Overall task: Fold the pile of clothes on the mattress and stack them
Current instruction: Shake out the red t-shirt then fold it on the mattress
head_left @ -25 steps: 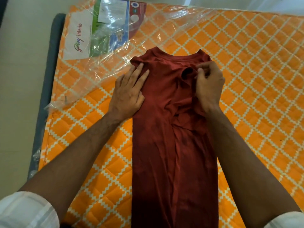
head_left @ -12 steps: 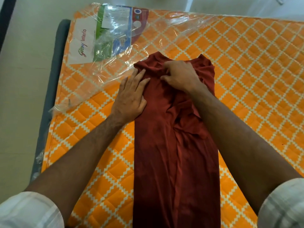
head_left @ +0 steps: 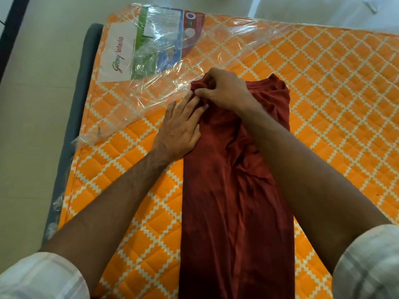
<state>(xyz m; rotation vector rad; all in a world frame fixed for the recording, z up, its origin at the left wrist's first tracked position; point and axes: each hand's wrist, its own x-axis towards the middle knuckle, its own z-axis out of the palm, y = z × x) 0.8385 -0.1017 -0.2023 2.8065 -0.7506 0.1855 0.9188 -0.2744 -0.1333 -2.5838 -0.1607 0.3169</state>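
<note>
The right hand (head_left: 224, 91) pinches the far left corner of the one red shirt (head_left: 235, 201) — fingers curled round a bunch of cloth. The left hand (head_left: 181, 126) lies flat and open on the shirt's left edge. The shirt lies as a long strip on the one orange mattress (head_left: 336, 89), beside one sheet of clear plastic (head_left: 164, 67).

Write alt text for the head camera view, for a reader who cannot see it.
A person's right hand pinches the far-left corner of a dark red shirt lying in a long strip on an orange quilted mattress, while the left hand presses flat on the shirt's left edge. Loose clear plastic wrap covers the mattress's far-left corner.
</note>
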